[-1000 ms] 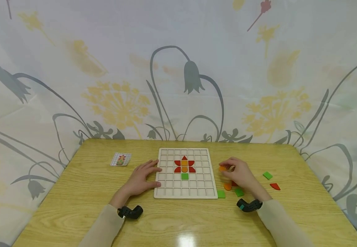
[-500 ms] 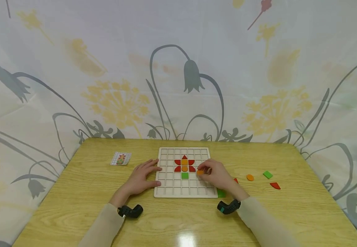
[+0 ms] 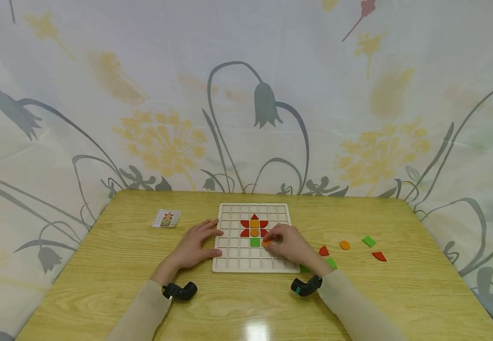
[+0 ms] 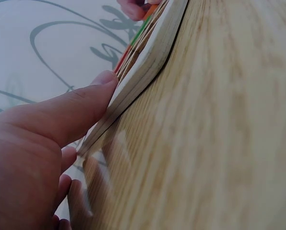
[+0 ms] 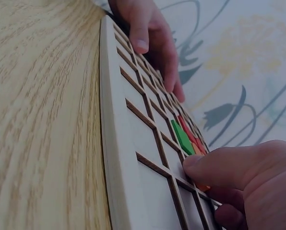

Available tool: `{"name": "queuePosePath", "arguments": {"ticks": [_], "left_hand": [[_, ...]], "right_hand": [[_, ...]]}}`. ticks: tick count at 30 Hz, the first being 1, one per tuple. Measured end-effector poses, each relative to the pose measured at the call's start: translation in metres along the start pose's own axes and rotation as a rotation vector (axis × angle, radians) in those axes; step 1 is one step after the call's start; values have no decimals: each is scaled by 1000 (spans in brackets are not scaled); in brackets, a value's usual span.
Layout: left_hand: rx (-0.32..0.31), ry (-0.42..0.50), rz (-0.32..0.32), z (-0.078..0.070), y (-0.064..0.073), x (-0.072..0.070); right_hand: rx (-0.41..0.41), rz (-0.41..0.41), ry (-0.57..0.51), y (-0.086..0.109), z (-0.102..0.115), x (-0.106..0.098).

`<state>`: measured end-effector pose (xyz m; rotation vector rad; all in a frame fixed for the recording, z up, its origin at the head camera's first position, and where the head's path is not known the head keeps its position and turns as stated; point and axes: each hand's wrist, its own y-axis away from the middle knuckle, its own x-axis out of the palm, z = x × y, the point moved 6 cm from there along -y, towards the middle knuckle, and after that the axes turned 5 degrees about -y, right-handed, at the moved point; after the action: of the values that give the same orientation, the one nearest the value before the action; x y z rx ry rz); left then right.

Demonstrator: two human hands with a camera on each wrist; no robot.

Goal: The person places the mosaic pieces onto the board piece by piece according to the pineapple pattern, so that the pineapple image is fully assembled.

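A pale wooden grid board point(image 3: 232, 263) lies on the table. Set in its cells are red petal-like pieces point(image 3: 245, 223), an orange square point(image 3: 254, 224), an orange disc and, below them, a green square point(image 3: 255, 242). My left hand point(image 3: 192, 244) rests against the board's left edge, fingers spread, with the thumb point(image 4: 92, 98) touching the rim. Between thumb and fingers, my right hand point(image 3: 290, 244) pinches another orange disc point(image 3: 265, 243) just right of the green square. In the right wrist view the thumb point(image 5: 224, 165) mostly covers that disc, so whether it touches the cell floor cannot be told.
A small pattern card point(image 3: 167, 219) lies left of the board. To the right are a loose orange disc point(image 3: 345, 245), a green tile point(image 3: 369, 241) and a red quarter-circle point(image 3: 379, 256). Another red piece point(image 3: 324, 251) and green tiles point(image 3: 331, 263) lie near my right forearm.
My right hand has carried the orange disc leftward from the loose pieces onto the board, beside the green square. My left hand has stayed at the board's edge.
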<state>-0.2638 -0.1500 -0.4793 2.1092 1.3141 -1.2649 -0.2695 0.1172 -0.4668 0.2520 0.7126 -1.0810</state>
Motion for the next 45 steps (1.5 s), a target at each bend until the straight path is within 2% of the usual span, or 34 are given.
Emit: {"name": "queuePosePath", "arguments": {"ticks": [13,28,36,45], "left_hand": [[-2,-16,-11,1,1,-1],[-18,-14,-2,1,1,0],[-8,-4,-1,0,1,0],[-1,-13,-6,-2,0,-1]], "right_hand": [[-28,-23,7,-1,0,1],[-13,-38,-21,0,0,-3],[40,-68,-89,10,-10,-22],[68,-124,-66,34,-31,-61]]}}
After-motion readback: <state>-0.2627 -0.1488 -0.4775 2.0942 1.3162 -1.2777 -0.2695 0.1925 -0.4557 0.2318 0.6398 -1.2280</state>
